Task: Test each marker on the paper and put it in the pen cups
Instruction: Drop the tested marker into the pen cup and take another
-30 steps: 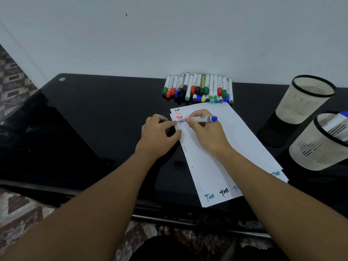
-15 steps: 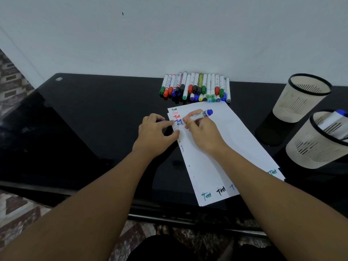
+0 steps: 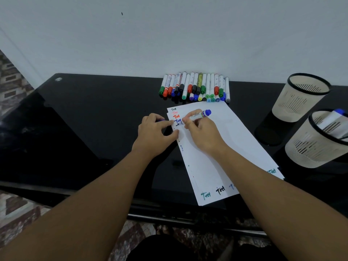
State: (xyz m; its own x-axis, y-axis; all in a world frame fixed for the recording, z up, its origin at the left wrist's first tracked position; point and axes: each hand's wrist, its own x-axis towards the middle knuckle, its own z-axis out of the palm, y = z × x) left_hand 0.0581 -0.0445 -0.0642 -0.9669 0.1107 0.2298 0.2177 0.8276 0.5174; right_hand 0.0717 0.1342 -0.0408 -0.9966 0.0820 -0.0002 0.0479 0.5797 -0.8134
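Note:
My right hand (image 3: 203,134) grips a white marker with a blue end (image 3: 199,114), its tip down on the top left corner of the white paper (image 3: 226,147), beside a blue "Test" under a red and a black one. My left hand (image 3: 152,136) rests on the paper's left edge with curled fingers, and a small blue cap (image 3: 160,120) peeks out between them. Several capped markers (image 3: 195,87) lie in a row by the wall. Two mesh pen cups stand at the right: the far cup (image 3: 299,98) looks empty, the near cup (image 3: 316,147) holds markers.
Everything sits on a glossy black table (image 3: 94,119) against a white wall. More "Test" words run along the paper's near edge. The table's front edge lies just below the paper, with patterned floor beneath.
My right hand has shifted slightly while writing, and the marker's blue end has tilted up and away. The blue word has grown. My left hand has stayed put.

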